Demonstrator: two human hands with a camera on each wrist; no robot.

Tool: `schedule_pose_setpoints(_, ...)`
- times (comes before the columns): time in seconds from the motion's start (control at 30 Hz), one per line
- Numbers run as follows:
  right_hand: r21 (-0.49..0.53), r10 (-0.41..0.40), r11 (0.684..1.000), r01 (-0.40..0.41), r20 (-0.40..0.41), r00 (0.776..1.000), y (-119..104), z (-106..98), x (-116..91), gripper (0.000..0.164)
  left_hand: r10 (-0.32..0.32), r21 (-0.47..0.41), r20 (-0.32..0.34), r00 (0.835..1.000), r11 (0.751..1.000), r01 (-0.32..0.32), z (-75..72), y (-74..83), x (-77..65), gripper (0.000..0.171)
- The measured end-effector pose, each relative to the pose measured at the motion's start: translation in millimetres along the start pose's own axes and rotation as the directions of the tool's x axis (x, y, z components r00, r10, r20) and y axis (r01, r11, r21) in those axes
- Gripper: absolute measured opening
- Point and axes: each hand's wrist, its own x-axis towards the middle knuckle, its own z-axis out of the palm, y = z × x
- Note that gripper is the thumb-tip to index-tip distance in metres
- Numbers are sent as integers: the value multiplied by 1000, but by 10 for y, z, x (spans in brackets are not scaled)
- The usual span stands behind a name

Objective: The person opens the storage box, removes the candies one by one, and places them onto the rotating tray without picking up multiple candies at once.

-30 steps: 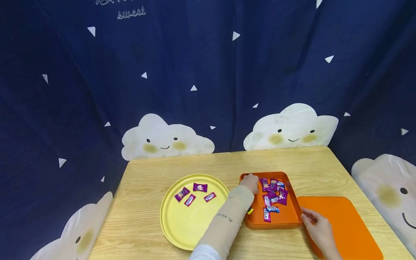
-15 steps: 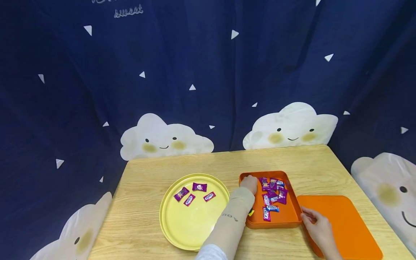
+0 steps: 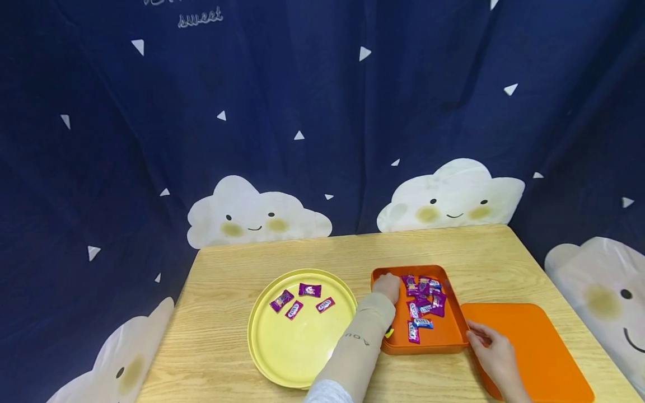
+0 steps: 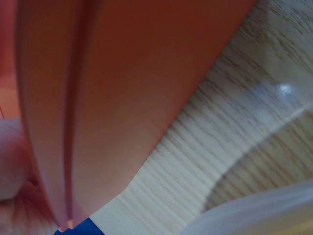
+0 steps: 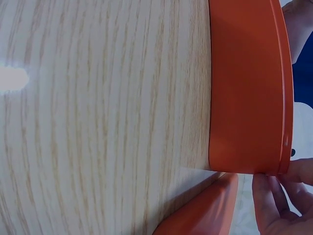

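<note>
My left hand [image 3: 386, 287] reaches into the back left corner of a shallow orange box [image 3: 425, 350]. Its fingers are mostly hidden, and I cannot tell whether they hold anything. In the left wrist view part of this hand [image 4: 12, 161] shows behind the box wall [image 4: 122, 88]. Wrapped candies in purple, pink and blue, such as the purple candy [image 3: 438, 305], lie in the box to the right of the hand. A small yellow and black piece [image 3: 389, 332] peeks out beside the sleeve. With thumb and fingers, my right hand [image 3: 495, 358] grips the box's front right corner.
On the left stands a round yellow plate [image 3: 297, 352] bearing several candies, among them a purple one [image 3: 309, 290]; the left sleeve [image 3: 358, 341] overlaps its right edge. A flat orange lid [image 3: 544, 358] lies right of the box on the wooden table [image 3: 216, 313].
My left forearm has shifted slightly to the right, while the left hand stays in the same corner of the box. The right hand, candies and plate keep their places.
</note>
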Motion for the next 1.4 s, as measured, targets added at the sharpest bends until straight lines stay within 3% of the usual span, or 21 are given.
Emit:
schedule_pose_setpoints(0.13,2,4,1000,-4,-12,1000,24,20,10,28,-1,-10,-8,1000,1000,1,0,0,-3,12)
schedule_pose_setpoints(0.43,-18,20,1000,-20,42,999,-23,-30,0,31,22,-88,-16,1000,996,-23,-18,-32,28,13)
schedule_pose_setpoints(0.63,-15,-13,1000,13,25,1000,-17,-31,1,30,65,-186,-13,998,980,-66,-159,-47,-6,14)
schedule_pose_setpoints(0.87,-15,14,1000,-13,50,999,-30,-41,0,31,164,-151,-39,986,974,-168,-341,-74,-35,12)
schedule_pose_setpoints(0.97,-15,16,1000,-15,46,999,-30,-35,1,32,175,-186,-42,984,966,-179,-403,-98,-76,16)
schedule_pose_setpoints(1.13,-19,-22,1000,22,14,1000,-26,-22,-5,30,193,-260,-72,979,944,-205,-492,-183,-157,26)
schedule_pose_setpoints(1.4,-9,-18,1000,18,20,1000,-16,-23,-11,30,250,-264,-141,958,923,-279,-606,-434,-281,28)
